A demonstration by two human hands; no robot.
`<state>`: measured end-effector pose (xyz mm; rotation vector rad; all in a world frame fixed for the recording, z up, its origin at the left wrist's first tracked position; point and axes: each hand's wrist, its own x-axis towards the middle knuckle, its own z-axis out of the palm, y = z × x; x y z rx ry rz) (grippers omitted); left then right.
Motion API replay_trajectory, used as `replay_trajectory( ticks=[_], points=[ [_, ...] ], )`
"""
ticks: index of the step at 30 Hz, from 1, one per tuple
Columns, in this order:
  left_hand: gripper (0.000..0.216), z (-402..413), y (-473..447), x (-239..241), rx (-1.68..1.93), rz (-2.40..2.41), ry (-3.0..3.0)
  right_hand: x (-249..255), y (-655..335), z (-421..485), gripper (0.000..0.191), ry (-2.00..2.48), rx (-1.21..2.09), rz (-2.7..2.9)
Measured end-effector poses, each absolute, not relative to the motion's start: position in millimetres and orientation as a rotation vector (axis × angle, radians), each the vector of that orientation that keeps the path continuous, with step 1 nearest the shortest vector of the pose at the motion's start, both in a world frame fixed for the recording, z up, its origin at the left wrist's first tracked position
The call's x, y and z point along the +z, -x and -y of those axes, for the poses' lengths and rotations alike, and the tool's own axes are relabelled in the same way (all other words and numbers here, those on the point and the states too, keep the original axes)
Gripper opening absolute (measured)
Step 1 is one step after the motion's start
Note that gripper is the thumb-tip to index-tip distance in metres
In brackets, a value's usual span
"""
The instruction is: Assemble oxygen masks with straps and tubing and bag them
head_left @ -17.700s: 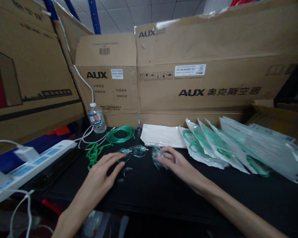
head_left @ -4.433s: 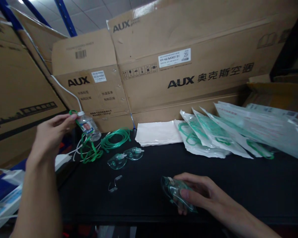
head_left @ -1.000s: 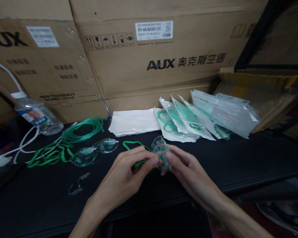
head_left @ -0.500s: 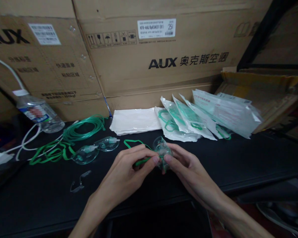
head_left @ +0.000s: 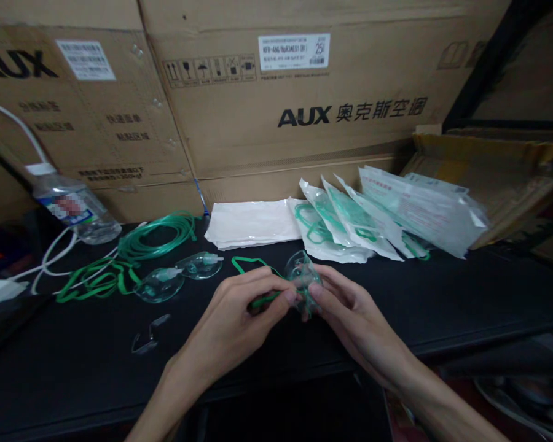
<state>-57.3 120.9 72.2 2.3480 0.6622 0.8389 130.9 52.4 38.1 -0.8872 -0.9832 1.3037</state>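
Note:
A clear green-tinted oxygen mask [head_left: 303,270] is held over the front of the table, between my two hands. My right hand [head_left: 345,301] grips the mask from its right side, thumb on the near face. At the mask's left edge, my left hand [head_left: 253,307] pinches a green elastic strap [head_left: 249,261], whose loop sticks out behind the fingers. The strap's end at the mask is partly hidden by my fingertips. Two more clear masks [head_left: 160,283] lie to the left, beside loose green straps [head_left: 99,281] and a coil of green tubing [head_left: 163,236].
Sealed packs [head_left: 336,221] with green contents lean at the back right, next to flat white pouches [head_left: 253,224]. A plastic bottle [head_left: 76,205] and white cable stand at the left. A small clear plastic piece [head_left: 151,334] lies at front left. Large cardboard boxes [head_left: 235,135] wall the back.
The mask has tilted slightly in my right hand, and the right thumb has shifted a little on it. My left hand stays at the mask's edge with the strap.

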Motion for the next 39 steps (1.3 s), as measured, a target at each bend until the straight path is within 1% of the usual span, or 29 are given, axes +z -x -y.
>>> replay_trajectory(
  ticks=[3, 12, 18, 23, 29, 32, 36, 39],
  points=[
    [0.017, -120, 57, 72, 0.836, -0.670, -2.366, 38, -130, -53, 0.028, 0.908, 1.280, 0.985],
    [0.015, -121, 56, 72, 0.887, -0.677, -2.388, 35, -128, -55, 0.032, 0.924, 1.207, 0.951],
    [0.017, -122, 57, 71, 0.781, -0.692, -2.377, 32, -127, -58, 0.036, 0.895, 1.161, 0.914],
    [0.018, -122, 57, 71, 0.756, -0.600, -2.296, 33, -125, -57, 0.039, 0.899, 1.150, 0.934],
    [0.018, -119, 59, 77, 0.652, -0.732, -2.171, 34, -125, -53, 0.040, 0.907, 1.175, 1.037],
    [0.021, -118, 59, 76, 0.618, -0.833, -2.117, 30, -123, -49, 0.044, 0.937, 1.033, 1.080],
    [0.023, -119, 59, 74, 0.599, -0.904, -2.107, 25, -121, -46, 0.028, 0.987, 0.637, 1.219],
    [0.023, -119, 59, 75, 0.568, -0.892, -2.119, 25, -120, -46, 0.025, 0.998, 0.520, 1.338]
  ],
)
